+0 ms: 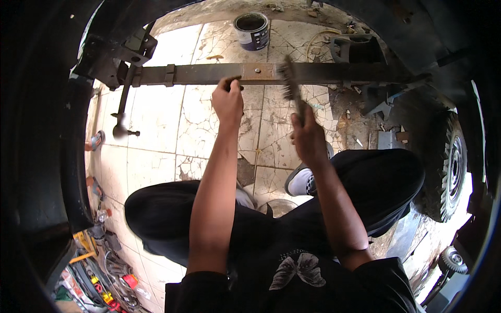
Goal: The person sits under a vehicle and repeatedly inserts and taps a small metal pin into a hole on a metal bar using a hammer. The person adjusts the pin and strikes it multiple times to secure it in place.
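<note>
A long dark leaf spring [206, 73] runs crosswise in front of me, with a rusty bare patch around a bolt [258, 70] at its middle. My right hand [309, 136] is closed round the handle of a wire brush [288, 81]. The brush stands nearly upright in the picture, its bristles overlapping the spring right of the rusty patch; whether they touch it I cannot tell. My left hand [228, 103] is closed at the spring's near edge, left of the bolt. A short dark piece shows at its fingers, too little to name.
An open paint can [251, 32] stands on the cracked tile floor beyond the spring. A rod with a ball joint [120, 130] hangs at the left. Tools and cables [107, 276] lie at the lower left. A tyred wheel [453, 167] stands at the right.
</note>
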`<action>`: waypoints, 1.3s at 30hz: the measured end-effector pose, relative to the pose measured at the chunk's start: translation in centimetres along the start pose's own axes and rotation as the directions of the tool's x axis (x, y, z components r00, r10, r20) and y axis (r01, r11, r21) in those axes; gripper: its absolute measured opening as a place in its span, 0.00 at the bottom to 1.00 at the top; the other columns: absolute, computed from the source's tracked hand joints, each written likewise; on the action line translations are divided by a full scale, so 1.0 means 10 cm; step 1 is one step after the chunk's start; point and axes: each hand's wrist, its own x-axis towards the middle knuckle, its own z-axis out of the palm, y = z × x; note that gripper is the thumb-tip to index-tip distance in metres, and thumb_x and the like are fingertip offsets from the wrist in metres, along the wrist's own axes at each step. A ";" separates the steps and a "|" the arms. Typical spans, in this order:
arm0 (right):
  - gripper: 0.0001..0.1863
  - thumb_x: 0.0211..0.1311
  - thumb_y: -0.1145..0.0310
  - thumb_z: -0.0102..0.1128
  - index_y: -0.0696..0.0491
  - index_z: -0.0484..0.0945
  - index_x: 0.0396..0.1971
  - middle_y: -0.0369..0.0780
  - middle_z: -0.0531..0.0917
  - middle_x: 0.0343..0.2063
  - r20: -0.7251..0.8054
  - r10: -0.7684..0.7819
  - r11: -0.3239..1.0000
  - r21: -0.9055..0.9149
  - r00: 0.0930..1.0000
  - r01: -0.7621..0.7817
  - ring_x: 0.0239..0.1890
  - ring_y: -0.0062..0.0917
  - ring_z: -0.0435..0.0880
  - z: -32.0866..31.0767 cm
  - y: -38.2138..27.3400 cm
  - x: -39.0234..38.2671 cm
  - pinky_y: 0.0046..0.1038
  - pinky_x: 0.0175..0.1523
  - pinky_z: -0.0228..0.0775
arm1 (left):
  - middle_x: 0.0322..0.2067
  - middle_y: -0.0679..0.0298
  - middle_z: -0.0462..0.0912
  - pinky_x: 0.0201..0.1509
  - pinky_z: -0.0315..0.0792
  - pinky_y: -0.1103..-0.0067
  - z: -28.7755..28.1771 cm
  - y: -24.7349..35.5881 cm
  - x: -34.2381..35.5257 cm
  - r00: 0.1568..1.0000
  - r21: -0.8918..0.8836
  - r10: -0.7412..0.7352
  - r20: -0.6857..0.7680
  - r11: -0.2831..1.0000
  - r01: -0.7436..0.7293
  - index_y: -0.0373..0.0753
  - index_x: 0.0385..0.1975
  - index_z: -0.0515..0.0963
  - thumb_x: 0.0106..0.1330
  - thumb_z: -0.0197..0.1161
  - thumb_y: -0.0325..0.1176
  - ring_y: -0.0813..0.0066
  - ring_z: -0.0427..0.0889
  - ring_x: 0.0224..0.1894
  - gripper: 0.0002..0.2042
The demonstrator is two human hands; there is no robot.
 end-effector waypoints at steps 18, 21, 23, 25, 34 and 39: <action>0.47 0.72 0.71 0.57 0.44 0.40 0.84 0.58 0.81 0.38 0.073 0.021 0.805 -0.592 0.997 0.027 0.33 0.53 0.90 0.77 -0.39 0.96 0.48 0.40 0.86 | 0.38 0.62 0.82 0.53 0.71 0.64 -0.42 -0.34 1.42 0.664 0.709 0.680 0.312 0.299 -0.639 0.44 0.35 0.86 0.75 0.63 0.49 0.60 0.80 0.49 0.15; 0.48 0.72 0.71 0.57 0.45 0.39 0.84 0.58 0.81 0.37 0.115 -0.026 0.760 -0.643 0.993 0.095 0.34 0.52 0.90 0.75 -0.53 0.91 0.47 0.39 0.85 | 0.38 0.62 0.82 0.53 0.71 0.64 -0.42 -0.36 1.42 0.659 0.717 0.698 0.281 0.303 -0.627 0.43 0.35 0.85 0.75 0.63 0.49 0.60 0.80 0.49 0.16; 0.48 0.71 0.71 0.57 0.45 0.39 0.84 0.58 0.81 0.36 0.180 0.038 0.744 -0.662 0.983 0.092 0.36 0.52 0.90 0.58 -0.60 0.64 0.47 0.40 0.85 | 0.39 0.62 0.82 0.55 0.72 0.64 -0.46 -0.39 1.41 0.684 0.732 0.677 0.272 0.316 -0.604 0.43 0.35 0.86 0.75 0.63 0.48 0.59 0.80 0.50 0.16; 0.48 0.71 0.72 0.57 0.45 0.40 0.84 0.57 0.81 0.35 0.267 0.191 0.743 -0.668 0.945 0.038 0.38 0.52 0.90 0.35 -0.64 0.34 0.46 0.43 0.85 | 0.41 0.63 0.83 0.59 0.72 0.65 -0.51 -0.41 1.41 0.726 0.742 0.635 0.264 0.347 -0.574 0.43 0.37 0.87 0.75 0.62 0.48 0.61 0.79 0.52 0.16; 0.46 0.72 0.72 0.54 0.46 0.40 0.84 0.60 0.83 0.37 0.204 0.084 0.790 -0.610 0.975 0.060 0.42 0.54 0.89 0.72 -0.68 1.12 0.49 0.49 0.83 | 0.42 0.63 0.83 0.57 0.75 0.67 -0.41 -0.35 1.42 0.744 0.717 0.609 0.275 0.385 -0.581 0.43 0.37 0.87 0.76 0.60 0.47 0.60 0.80 0.52 0.15; 0.47 0.73 0.71 0.54 0.45 0.37 0.84 0.59 0.84 0.36 0.249 0.114 0.756 -0.650 0.962 0.078 0.38 0.56 0.90 0.58 -0.75 0.43 0.50 0.47 0.84 | 0.42 0.64 0.84 0.56 0.76 0.68 -0.49 -0.44 1.42 0.744 0.729 0.620 0.248 0.387 -0.565 0.44 0.36 0.86 0.77 0.60 0.47 0.61 0.80 0.51 0.15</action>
